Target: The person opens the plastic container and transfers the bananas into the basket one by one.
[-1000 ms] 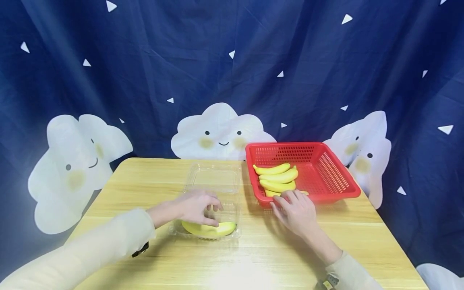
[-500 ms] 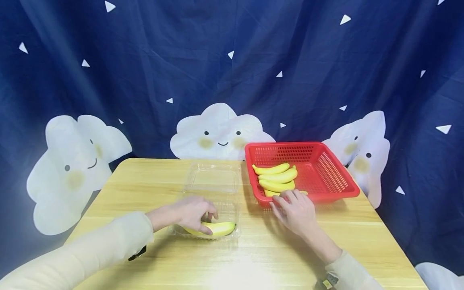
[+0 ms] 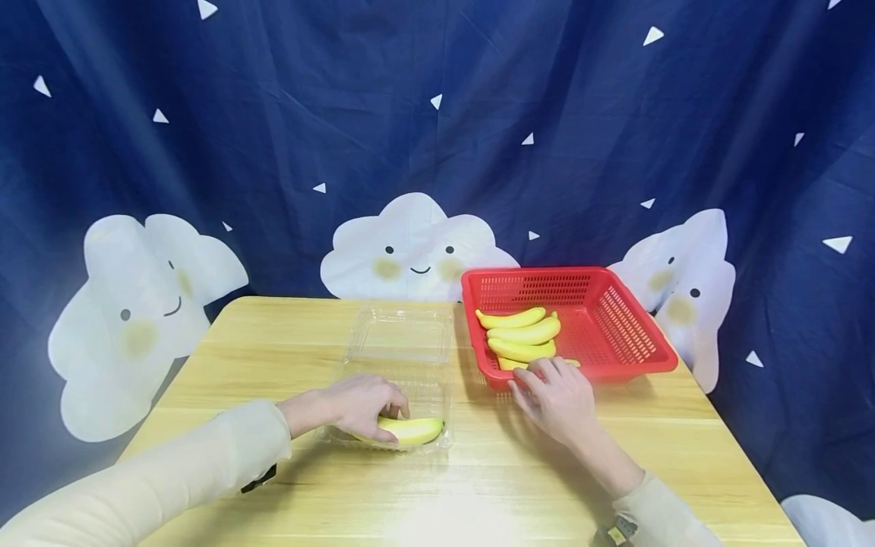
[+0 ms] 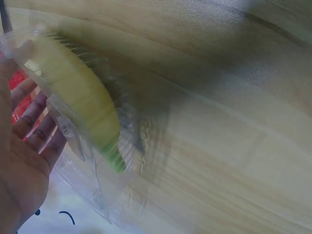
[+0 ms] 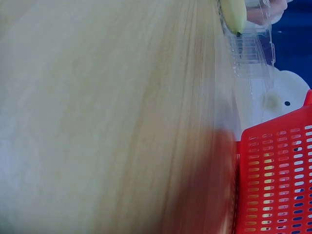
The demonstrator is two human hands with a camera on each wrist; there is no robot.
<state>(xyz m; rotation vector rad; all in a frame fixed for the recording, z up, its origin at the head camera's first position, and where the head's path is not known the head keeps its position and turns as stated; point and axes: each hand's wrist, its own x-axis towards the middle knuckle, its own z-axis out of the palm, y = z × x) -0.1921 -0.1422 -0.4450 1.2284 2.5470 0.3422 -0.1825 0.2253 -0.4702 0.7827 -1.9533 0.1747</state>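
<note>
In the head view my left hand (image 3: 365, 404) is down in the clear plastic clamshell box (image 3: 437, 395), its thumb on the near side of a yellow banana (image 3: 420, 431) and fingers on the far side. The left wrist view shows that banana (image 4: 83, 92) through the clear wall, green tip down, with several fingers (image 4: 34, 112) beside it. My right hand (image 3: 563, 403) grips the front rim of the red basket (image 3: 636, 368), fingertips over the edge and thumb outside. Several bananas (image 3: 522, 334) lie along the basket's left side. The right hand is out of its own wrist view.
The box's lid (image 3: 403, 334) lies folded back behind its base. Box and basket stand side by side on a wooden table (image 3: 273, 334). A dark blue curtain (image 3: 383, 91) with white clouds hangs behind the table's far edge.
My left hand has lowered onto the banana, its thumb now across the near side. The right hand and basket have stayed in place.
</note>
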